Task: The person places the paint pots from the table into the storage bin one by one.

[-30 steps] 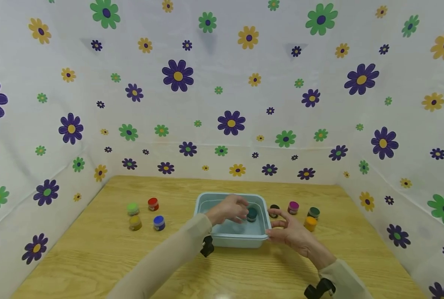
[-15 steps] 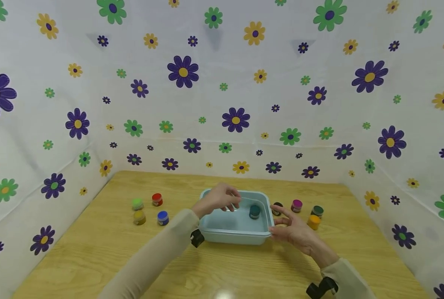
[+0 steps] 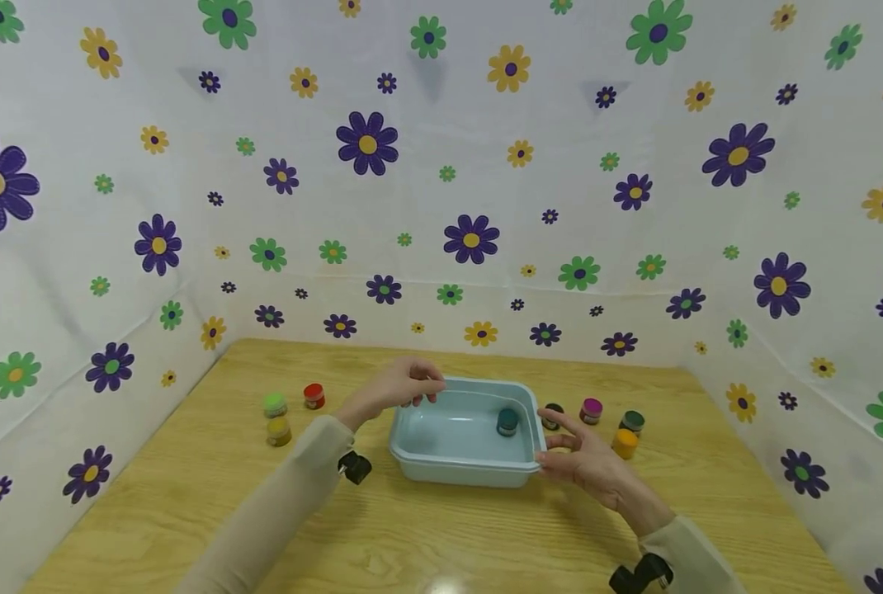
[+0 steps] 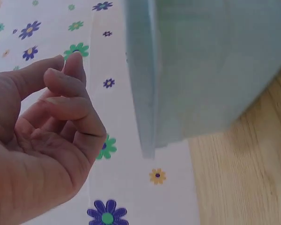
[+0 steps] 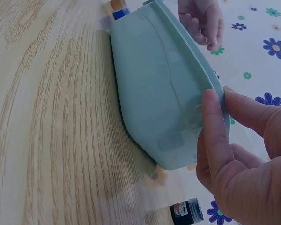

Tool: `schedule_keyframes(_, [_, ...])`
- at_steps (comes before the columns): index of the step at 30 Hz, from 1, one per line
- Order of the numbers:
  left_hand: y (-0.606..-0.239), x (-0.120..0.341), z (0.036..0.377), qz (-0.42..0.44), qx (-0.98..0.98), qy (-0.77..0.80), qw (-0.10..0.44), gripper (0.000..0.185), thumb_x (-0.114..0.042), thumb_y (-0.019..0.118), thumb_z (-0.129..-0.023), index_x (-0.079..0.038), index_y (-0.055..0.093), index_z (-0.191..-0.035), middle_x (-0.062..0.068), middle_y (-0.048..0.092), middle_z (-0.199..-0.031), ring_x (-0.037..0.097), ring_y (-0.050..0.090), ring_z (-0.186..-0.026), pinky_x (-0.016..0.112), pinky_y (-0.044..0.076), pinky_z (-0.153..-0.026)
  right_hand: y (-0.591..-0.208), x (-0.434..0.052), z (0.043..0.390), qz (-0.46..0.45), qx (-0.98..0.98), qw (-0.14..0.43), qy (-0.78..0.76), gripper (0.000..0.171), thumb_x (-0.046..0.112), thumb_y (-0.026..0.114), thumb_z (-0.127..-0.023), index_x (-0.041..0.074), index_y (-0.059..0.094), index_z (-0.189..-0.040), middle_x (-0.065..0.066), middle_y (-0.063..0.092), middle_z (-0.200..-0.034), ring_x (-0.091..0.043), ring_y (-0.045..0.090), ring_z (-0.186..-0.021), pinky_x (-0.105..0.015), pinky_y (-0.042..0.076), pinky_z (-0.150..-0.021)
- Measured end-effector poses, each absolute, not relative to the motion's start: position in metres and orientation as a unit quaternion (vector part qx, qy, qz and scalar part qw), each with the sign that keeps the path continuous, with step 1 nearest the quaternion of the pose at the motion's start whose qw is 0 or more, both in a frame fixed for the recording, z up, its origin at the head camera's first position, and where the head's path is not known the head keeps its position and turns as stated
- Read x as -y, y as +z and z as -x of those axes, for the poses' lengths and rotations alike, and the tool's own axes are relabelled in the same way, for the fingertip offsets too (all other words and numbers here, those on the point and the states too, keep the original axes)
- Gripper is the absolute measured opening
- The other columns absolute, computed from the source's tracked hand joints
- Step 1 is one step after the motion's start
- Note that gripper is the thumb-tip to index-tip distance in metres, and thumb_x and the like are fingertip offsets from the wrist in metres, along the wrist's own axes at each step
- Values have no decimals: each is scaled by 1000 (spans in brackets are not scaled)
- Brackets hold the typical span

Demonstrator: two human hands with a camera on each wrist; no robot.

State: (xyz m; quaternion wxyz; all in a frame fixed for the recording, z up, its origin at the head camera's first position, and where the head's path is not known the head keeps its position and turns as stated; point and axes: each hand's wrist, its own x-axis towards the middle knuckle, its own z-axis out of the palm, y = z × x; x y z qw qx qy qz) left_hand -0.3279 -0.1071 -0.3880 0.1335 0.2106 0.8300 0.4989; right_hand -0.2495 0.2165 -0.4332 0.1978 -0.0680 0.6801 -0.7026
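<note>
A light blue plastic tub (image 3: 464, 477) stands on the table, holding one small dark teal paint jar (image 3: 507, 422) near its right end. My right hand (image 3: 597, 470) grips the tub's right wall; in the right wrist view thumb and fingers (image 5: 215, 126) pinch its rim from both sides. Over the tub's left end hangs my left hand (image 3: 397, 386), fingers loosely curled with nothing in them. The left wrist view shows that hand (image 4: 51, 126) apart from the tub's rim (image 4: 143, 89).
Left of the tub stand a light green jar (image 3: 275, 405), a yellow jar (image 3: 279, 432) and a red jar (image 3: 314, 396). To the right are a black jar (image 3: 552, 415), a magenta jar (image 3: 591, 411), a dark green jar (image 3: 632, 423) and an orange jar (image 3: 625, 444). Flowered cloth (image 3: 441, 198) surrounds the table.
My left hand has moved left from above the tub's middle to its left end, and its sleeve now covers the blue jar. My right hand keeps its place on the rim.
</note>
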Motion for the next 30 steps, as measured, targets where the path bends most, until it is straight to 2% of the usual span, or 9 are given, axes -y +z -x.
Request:
schedule_keyframes(5, [-391, 131, 327, -209, -830, 501, 131, 27, -28, 62, -86, -6, 65, -100, 14, 64, -83, 18, 45, -54, 23, 35, -44, -434, -216, 250, 64, -684, 194, -700, 69, 5, 67, -81, 9, 32, -140, -23, 41, -110, -24, 59, -86, -48, 43, -87])
schedule_keyframes(9, [-395, 153, 326, -222, -828, 497, 137, 24, -25, 64, -85, -5, 65, -99, 15, 64, -86, 31, 53, -65, 26, 42, -50, -434, -216, 250, 62, -685, 197, -698, 69, 5, 68, -80, 8, 34, -139, -22, 42, -109, -24, 59, -85, -48, 44, -87])
schedule_keyframes(14, [-402, 176, 330, -223, -828, 495, 142, 24, -23, 66, -83, -6, 65, -100, 16, 63, -92, 36, 57, -81, 33, 49, -60, -434, -216, 251, 64, -682, 196, -701, 70, 4, 68, -79, 7, 33, -139, -22, 42, -109, -24, 59, -85, -48, 44, -86])
schedule_keyframes(17, [-407, 187, 331, -221, -832, 490, 140, 24, -24, 69, -81, -8, 66, -99, 12, 64, -94, 36, 58, -86, 39, 51, -65, -433, -216, 251, 67, -681, 196, -703, 70, 4, 68, -79, 6, 33, -139, -22, 42, -109, -24, 59, -86, -48, 44, -86])
schedule_keyframes(21, [-411, 199, 330, -220, -840, 475, 141, 25, -24, 71, -79, -10, 67, -99, 8, 65, -97, 27, 60, -86, 43, 51, -71, -432, -217, 251, 70, -679, 199, -703, 70, 4, 68, -79, 6, 32, -140, -22, 42, -110, -24, 59, -87, -49, 43, -87])
schedule_keyframes(24, [-412, 209, 328, -222, -852, 455, 134, 25, -24, 72, -78, -11, 67, -98, 8, 66, -98, 21, 60, -86, 41, 50, -72, -432, -217, 251, 68, -678, 198, -704, 70, 4, 68, -80, 6, 32, -140, -22, 42, -110, -24, 59, -87, -49, 43, -87])
schedule_keyframes(30, [-421, 231, 323, -237, -876, 404, 111, 18, -17, 73, -76, -12, 69, -93, 6, 65, -97, 24, 56, -92, 36, 47, -76, -435, -217, 251, 66, -676, 198, -707, 69, 4, 67, -80, 7, 32, -140, -25, 41, -111, -25, 59, -87, -49, 43, -87])
